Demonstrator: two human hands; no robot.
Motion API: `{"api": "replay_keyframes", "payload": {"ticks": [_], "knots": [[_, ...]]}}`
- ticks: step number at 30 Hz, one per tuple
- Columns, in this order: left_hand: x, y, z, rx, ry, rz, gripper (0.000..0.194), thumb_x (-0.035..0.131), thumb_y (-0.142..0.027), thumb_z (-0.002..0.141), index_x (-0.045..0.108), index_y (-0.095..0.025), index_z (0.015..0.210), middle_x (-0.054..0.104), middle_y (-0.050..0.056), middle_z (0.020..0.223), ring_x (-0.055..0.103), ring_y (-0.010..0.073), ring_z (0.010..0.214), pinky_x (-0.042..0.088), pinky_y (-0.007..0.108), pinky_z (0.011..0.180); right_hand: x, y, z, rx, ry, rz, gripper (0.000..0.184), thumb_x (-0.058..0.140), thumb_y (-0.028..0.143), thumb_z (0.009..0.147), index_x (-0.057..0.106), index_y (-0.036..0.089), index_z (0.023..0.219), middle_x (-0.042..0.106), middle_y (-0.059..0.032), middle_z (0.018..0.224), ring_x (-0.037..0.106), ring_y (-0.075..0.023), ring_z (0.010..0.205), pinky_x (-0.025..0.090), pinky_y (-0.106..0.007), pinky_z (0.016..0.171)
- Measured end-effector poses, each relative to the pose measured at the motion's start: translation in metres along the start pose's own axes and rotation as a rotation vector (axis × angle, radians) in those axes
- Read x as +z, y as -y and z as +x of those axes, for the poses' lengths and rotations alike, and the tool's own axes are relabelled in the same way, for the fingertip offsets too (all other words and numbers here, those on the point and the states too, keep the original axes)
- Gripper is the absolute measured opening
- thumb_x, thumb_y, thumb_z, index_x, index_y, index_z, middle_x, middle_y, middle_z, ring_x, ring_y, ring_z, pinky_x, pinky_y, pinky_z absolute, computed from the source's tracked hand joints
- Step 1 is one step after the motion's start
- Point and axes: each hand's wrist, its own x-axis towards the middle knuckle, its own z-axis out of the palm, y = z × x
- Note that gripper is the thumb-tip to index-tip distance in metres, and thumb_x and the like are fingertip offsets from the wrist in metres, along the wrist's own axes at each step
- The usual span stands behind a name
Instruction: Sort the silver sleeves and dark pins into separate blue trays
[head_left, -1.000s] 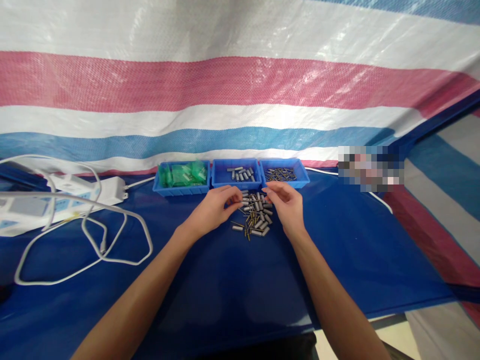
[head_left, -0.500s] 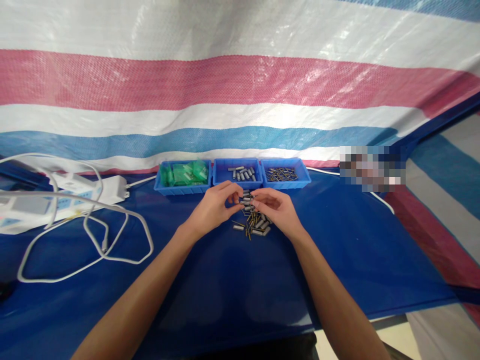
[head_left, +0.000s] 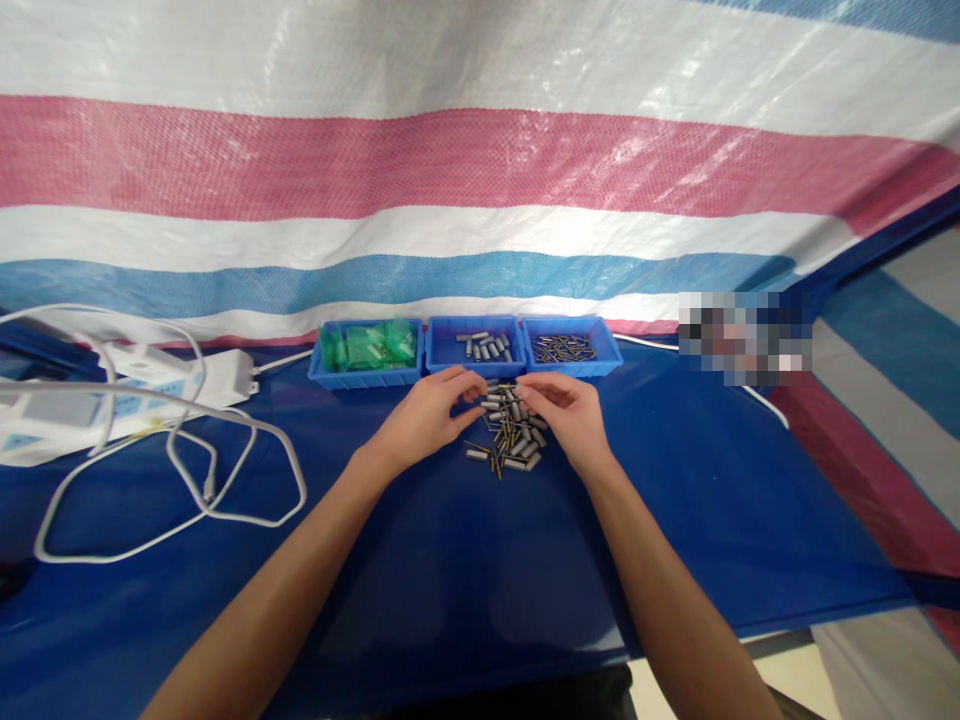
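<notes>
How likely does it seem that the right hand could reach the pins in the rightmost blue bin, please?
Probably yes: the right hand is just in front of the open bin, and nothing visible blocks the way to the pins.

Too small to tell for certain: any grip on a piece at the fingertips of the right hand [head_left: 566, 412] or the left hand [head_left: 427, 414]. Partly hidden by fingers: the pile of metal pieces [head_left: 517, 442]. Cut off at the left edge: the power strip [head_left: 234, 378] and a dark object [head_left: 9, 580], too blurred to name. Blotted out by pixels: a patch [head_left: 739, 338] at right. Cut off below: both forearms [head_left: 274, 570].
</notes>
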Motion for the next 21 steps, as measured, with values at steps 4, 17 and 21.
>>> {"api": "replay_keyframes", "payload": {"ticks": [4, 17, 21], "knots": [[0.005, 0.01, -0.002, 0.05, 0.134, 0.061, 0.013, 0.064, -0.018, 0.096, 0.073, -0.021, 0.105, 0.069, 0.007, 0.107, 0.069, 0.0214, 0.099, 0.055, 0.034, 0.093, -0.007, 0.001, 0.003, -0.14, -0.247, -0.039, 0.029, 0.081, 0.04, 0.082, 0.078, 0.024, 0.107, 0.079, -0.0075, 0.111, 0.075, -0.0231, 0.089, 0.063, -0.038, 0.078], [-0.002, 0.015, -0.005, -0.02, 0.248, 0.045, 0.008, 0.057, -0.018, 0.1, 0.064, -0.018, 0.097, 0.063, 0.006, 0.1, 0.062, 0.0206, 0.093, 0.051, 0.032, 0.085, -0.011, -0.003, 0.004, -0.108, -0.259, -0.024, 0.035, 0.074, 0.034, 0.086, 0.068, 0.028, 0.12, 0.077, -0.0067, 0.115, 0.074, -0.0198, 0.081, 0.06, -0.035, 0.071], [-0.008, 0.01, -0.003, -0.028, 0.211, -0.018, 0.007, 0.058, -0.02, 0.1, 0.063, -0.019, 0.096, 0.065, 0.002, 0.088, 0.061, 0.0173, 0.078, 0.048, 0.029, 0.075, -0.009, 0.0, 0.003, -0.08, -0.249, 0.006, 0.032, 0.076, 0.035, 0.084, 0.07, 0.026, 0.114, 0.079, -0.006, 0.107, 0.073, -0.0187, 0.077, 0.058, -0.033, 0.068]]}}
